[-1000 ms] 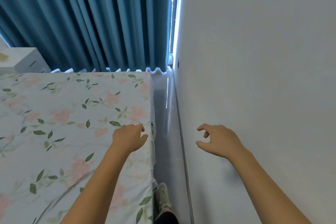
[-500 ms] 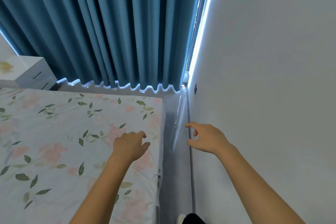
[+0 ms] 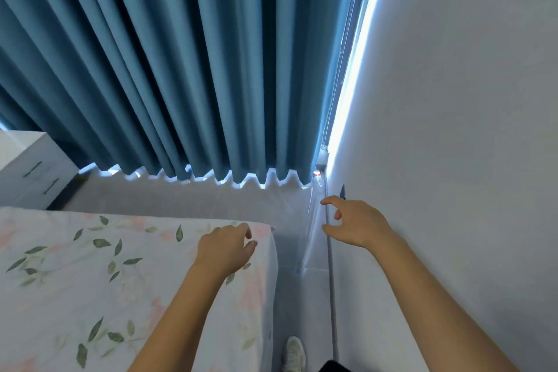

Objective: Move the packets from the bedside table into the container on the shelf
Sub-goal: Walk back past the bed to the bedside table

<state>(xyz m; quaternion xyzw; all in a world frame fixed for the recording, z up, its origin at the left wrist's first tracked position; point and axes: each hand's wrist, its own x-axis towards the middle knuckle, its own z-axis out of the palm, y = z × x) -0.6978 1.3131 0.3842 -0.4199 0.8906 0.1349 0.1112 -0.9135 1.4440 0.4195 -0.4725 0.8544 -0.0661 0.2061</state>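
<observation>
Both hands have come forward along the gap beside the bed since a moment ago, and the view has tipped up so the blue curtain (image 3: 181, 63) fills more of the frame. Left hand (image 3: 225, 248) hovers over the corner of the floral bed (image 3: 90, 275), fingers loosely curled, its grip holding nothing. Right hand (image 3: 354, 225) is out by the white wall (image 3: 453, 160), thumb and forefinger spread, grip loose and empty too. White bedside table (image 3: 27, 169) sits at the far left edge past the bed, drawers facing the curtain; its top is cut off, so I cannot tell where the packets are. One light shoe (image 3: 294, 353) shows on the grey floor (image 3: 290, 281) between bed and wall.
</observation>
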